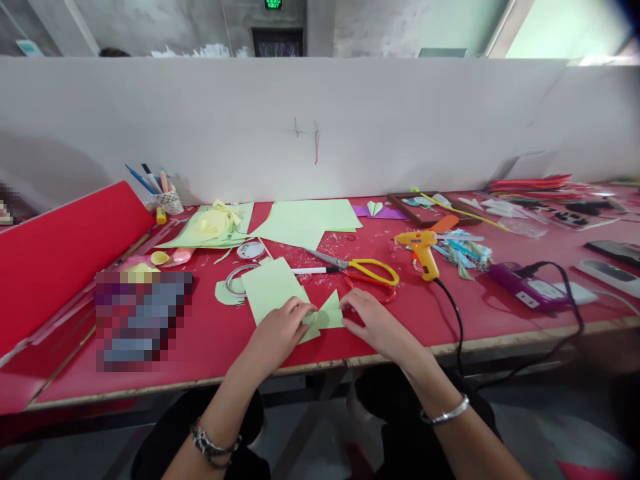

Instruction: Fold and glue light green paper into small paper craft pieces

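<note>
A small folded piece of light green paper (330,316) lies near the table's front edge, between my two hands. My left hand (286,328) has its fingers and thumb pressed together on the left end of this piece. At its right end, the curled fingertips of my right hand (367,320) touch the paper, with thumb and fingers apart. A larger light green sheet (273,287) lies partly beneath my left hand. Just beyond are scissors (373,270) with yellow and red handles and a white pen (313,271) with a black end.
A yellow glue gun (424,252) with a black cord stands to the right, near a purple device (527,287). More green sheets (305,220) lie behind. On the left are a pen cup (170,200), a red board (70,260) and a blurred-out dark object (145,320).
</note>
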### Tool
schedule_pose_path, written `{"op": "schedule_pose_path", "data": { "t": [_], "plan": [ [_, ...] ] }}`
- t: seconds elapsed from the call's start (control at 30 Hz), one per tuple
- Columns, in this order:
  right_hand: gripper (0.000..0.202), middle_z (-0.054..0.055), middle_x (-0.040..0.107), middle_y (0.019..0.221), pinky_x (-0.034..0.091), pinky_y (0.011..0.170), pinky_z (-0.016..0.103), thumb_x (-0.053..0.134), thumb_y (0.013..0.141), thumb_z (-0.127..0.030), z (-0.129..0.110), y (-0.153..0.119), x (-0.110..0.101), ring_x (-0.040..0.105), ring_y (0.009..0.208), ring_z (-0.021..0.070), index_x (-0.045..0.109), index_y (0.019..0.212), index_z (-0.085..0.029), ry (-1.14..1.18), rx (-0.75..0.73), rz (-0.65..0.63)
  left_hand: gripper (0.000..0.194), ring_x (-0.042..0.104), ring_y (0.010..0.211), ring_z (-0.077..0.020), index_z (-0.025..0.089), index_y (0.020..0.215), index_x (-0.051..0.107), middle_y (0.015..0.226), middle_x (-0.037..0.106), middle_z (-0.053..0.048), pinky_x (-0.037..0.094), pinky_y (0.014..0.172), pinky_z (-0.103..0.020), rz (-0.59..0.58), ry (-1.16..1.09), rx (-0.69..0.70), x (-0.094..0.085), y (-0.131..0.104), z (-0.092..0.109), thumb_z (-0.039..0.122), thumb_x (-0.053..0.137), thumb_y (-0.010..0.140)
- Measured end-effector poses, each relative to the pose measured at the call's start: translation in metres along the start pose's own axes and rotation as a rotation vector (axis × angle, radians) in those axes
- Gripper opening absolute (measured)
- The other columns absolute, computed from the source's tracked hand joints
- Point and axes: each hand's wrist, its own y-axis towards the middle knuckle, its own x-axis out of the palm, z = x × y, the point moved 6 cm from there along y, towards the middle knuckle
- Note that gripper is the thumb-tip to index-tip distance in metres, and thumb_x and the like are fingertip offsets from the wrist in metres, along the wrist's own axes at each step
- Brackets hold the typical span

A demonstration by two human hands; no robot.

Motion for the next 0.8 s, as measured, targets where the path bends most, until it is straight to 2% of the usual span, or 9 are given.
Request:
{"op": "schedule_pose_path", "data": {
  "t": [0.13,0.2,0.27,0.37,0.43,0.5,0.6,0.7,0.8],
  "plan": [
    [0.031,0.008,0.054,0.095,0.043,0.081,0.038,0.048,0.078,-0.007,-0.005,-0.004,0.0,0.049,0.091,0.0215,0.055,0.105,-0.019,-0.041,-0.073,-0.026,0.035,0.048,0.107,-0.0194,0.026,0.112,0.046,0.114,0.054,-0.003,0.034,0.091,-0.037,0.123,0.173,-0.01,-0.027,-0.012,-0.024,0.012,0.037,0.082],
    [0.034,0.007,0.053,0.091,0.044,0.078,0.036,0.044,0.079,-0.006,-0.007,-0.005,0.003,0.05,0.087,0.0201,0.06,0.103,-0.024,-0.066,-0.093,-0.066,0.034,0.046,0.109,-0.0228,0.024,0.112,0.047,0.115,0.055,-0.007,0.026,0.096,-0.045,0.358,0.352,-0.254,-0.057,-0.029,-0.059,0.013,0.034,0.083],
    [0.036,0.006,0.053,0.089,0.045,0.076,0.035,0.043,0.079,-0.006,-0.008,-0.005,0.004,0.051,0.084,0.0189,0.063,0.101,-0.026,-0.078,-0.093,-0.077,0.035,0.046,0.109,-0.0269,0.019,0.117,0.045,0.114,0.056,-0.012,0.018,0.098,-0.052,0.484,0.501,-0.476,-0.078,-0.05,-0.093,0.018,0.034,0.084],
    [0.034,0.006,0.053,0.088,0.045,0.078,0.035,0.043,0.079,-0.007,-0.009,-0.005,0.004,0.051,0.084,0.0187,0.063,0.1,-0.025,-0.084,-0.091,-0.049,0.04,0.047,0.108,-0.0337,0.01,0.122,0.042,0.107,0.059,-0.019,0.013,0.095,-0.061,0.459,0.579,-0.687,-0.086,-0.075,-0.129,0.026,0.031,0.086],
    [0.032,0.006,0.053,0.087,0.045,0.079,0.035,0.044,0.079,-0.009,-0.01,-0.005,0.003,0.051,0.085,0.0188,0.063,0.099,-0.024,-0.087,-0.092,-0.033,0.044,0.05,0.103,-0.0348,0.008,0.124,0.039,0.106,0.059,-0.021,0.013,0.094,-0.063,0.403,0.585,-0.711,-0.082,-0.08,-0.136,0.028,0.031,0.085],
    [0.028,0.006,0.053,0.088,0.045,0.079,0.035,0.046,0.079,-0.011,-0.011,-0.006,0.003,0.052,0.086,0.0189,0.063,0.097,-0.023,-0.081,-0.083,-0.02,0.047,0.042,0.113,-0.0352,0.009,0.127,0.035,0.114,0.054,-0.021,0.012,0.095,-0.062,0.47,0.616,-0.685,-0.08,-0.079,-0.127,0.029,0.033,0.085],
    [0.018,0.007,0.053,0.098,0.043,0.084,0.037,0.052,0.078,-0.022,-0.012,-0.005,0.004,0.051,0.093,0.0201,0.062,0.093,-0.023,-0.06,-0.082,-0.002,0.049,0.031,0.123,-0.0321,0.01,0.13,0.032,0.126,0.045,-0.019,0.007,0.1,-0.056,0.63,0.647,-0.574,-0.078,-0.067,-0.097,0.029,0.036,0.085],
    [0.02,0.007,0.052,0.107,0.04,0.089,0.039,0.059,0.075,-0.033,-0.014,-0.004,0.005,0.05,0.101,0.0214,0.06,0.092,-0.022,-0.06,-0.107,0.008,0.044,0.035,0.119,-0.0286,0.013,0.126,0.039,0.124,0.048,-0.015,0.005,0.103,-0.05,0.603,0.565,-0.388,-0.064,-0.046,-0.063,0.03,0.037,0.085],
    [0.019,0.006,0.057,0.103,0.04,0.088,0.037,0.059,0.076,-0.03,-0.014,-0.001,0.007,0.052,0.097,0.0199,0.06,0.093,-0.022,-0.1,-0.143,0.027,0.036,0.041,0.115,-0.0229,0.02,0.118,0.044,0.118,0.053,-0.009,0.01,0.104,-0.045,0.429,0.366,-0.157,-0.038,-0.024,-0.03,0.033,0.038,0.085]
  ]
}}
